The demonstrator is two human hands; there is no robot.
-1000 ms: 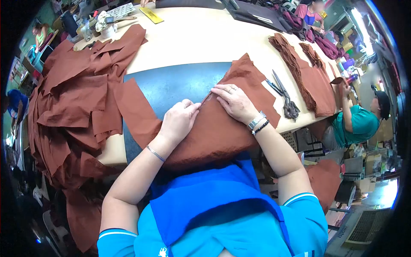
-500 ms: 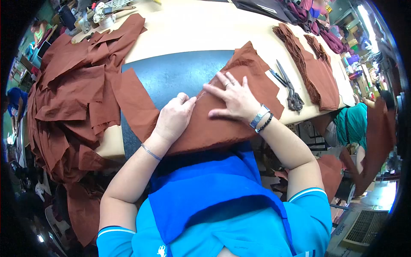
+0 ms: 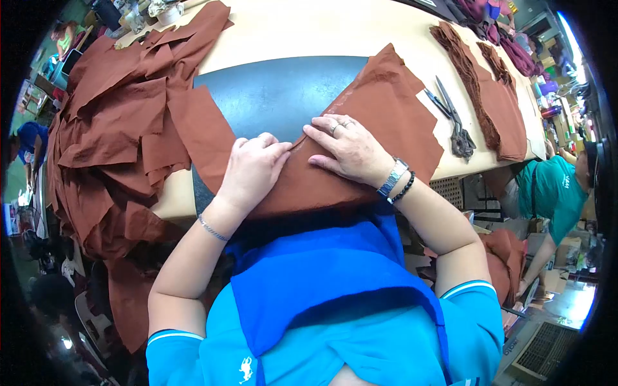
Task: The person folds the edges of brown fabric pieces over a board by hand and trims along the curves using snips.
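A reddish-brown piece of fabric (image 3: pixel 386 122) lies over a dark board (image 3: pixel 277 90), with a narrow fold along its slanting upper edge. My left hand (image 3: pixel 252 168) is closed on that edge, thumb and fingers pinching the fabric. Just to the right, my right hand (image 3: pixel 353 149) rests on the cloth, fingertips at the fold and thumb held apart. A whitish streak shows along the fold above it. Under my left hand, another strip of brown cloth (image 3: pixel 201 122) extends to the left.
A large heap of brown cloth (image 3: pixel 116 128) covers the table's left side. Scissors (image 3: pixel 454 119) lie right of the fabric, beside a gathered brown piece (image 3: pixel 492 109). A white container (image 3: pixel 167 13) stands at the back. A co-worker in a green shirt (image 3: pixel 547 190) bends at the right.
My right hand has drawn its spread fingers together and settled on the fold. My left hand remains pinched at the edge. The view has shifted, and the co-worker at right shows more.
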